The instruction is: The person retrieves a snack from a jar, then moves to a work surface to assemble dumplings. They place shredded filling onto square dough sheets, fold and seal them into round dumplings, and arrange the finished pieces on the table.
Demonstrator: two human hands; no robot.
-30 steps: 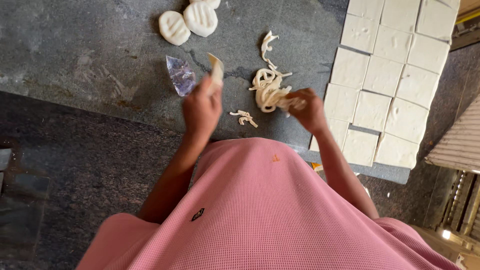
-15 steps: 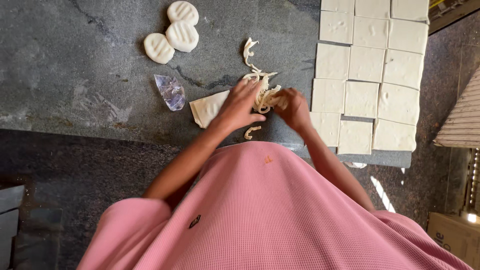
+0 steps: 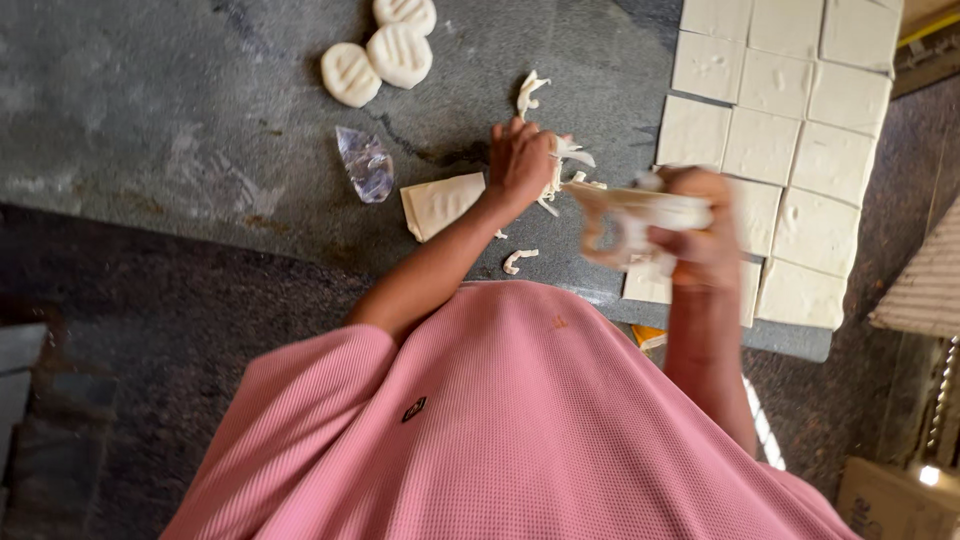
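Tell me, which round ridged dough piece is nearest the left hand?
The middle one, nearest the left hand; the other two lie farther off.

Head-worn camera looks steeply down, close over the stone counter [image 3: 180, 130].

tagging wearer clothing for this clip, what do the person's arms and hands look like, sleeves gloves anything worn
Both hands are bare: no gloves, and no rings or bands that I can make out. The left hand is sharp; the right hand is motion-blurred, so small details there are uncertain. Forearms are uncovered. The pink waffle-knit shirt has short, loose sleeves ending near the elbow, with a small dark mark on the chest.
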